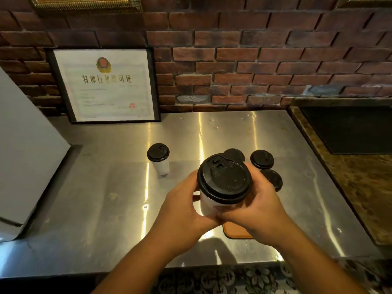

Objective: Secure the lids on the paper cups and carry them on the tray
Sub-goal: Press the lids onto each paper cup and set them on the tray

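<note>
Both hands are closed on one white cup (pixel 209 205), held up above the table (pixel 106 198) with its black lid (pixel 224 181) seated on the rim. The left hand (pixel 182 206) wraps the cup's left side, fingers curled round the wall just under the lid. The right hand (pixel 254 209) wraps the right side in the same way, and the two hands touch at the cup's near face. Both forearms rise bare from the lower edge and converge on the cup, wrists bent a little inward.

The cup hangs over an orange tray (pixel 235 233), of which only the near corner shows under the right hand. Behind the hands are a half-hidden lid (pixel 234 154), a far lid (pixel 262 159) and a side lid (pixel 273 180); what lies under them cannot be told. A second cup (pixel 159 160), lidded, stands alone on the table to the left. A framed certificate (pixel 106 85) leans against the brick wall.
</note>
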